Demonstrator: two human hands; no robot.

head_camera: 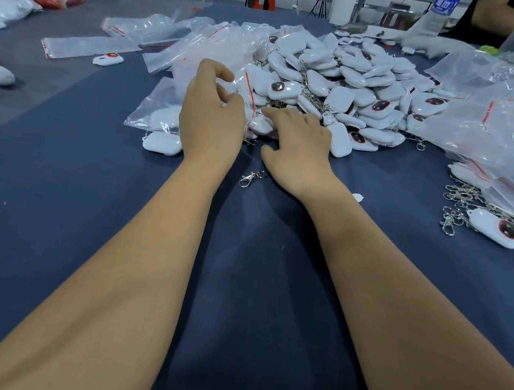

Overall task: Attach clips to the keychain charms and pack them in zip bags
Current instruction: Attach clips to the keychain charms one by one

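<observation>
Apparently we are packing: our left hand (213,114) pinches a zip bag (250,102) mid-worktop (66,179), right hand (299,142) relaxed, fingers touching a charm (261,124) at its mouth. Next, slide it inside.

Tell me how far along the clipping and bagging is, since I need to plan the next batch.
Some looks done: charms sit sealed in zip bags on the left. In hand: the left hand holds a bag at its red zip edge while the right hand works a charm at its mouth. Left: a large pile of charms, a loose clip and a clip heap.
</observation>
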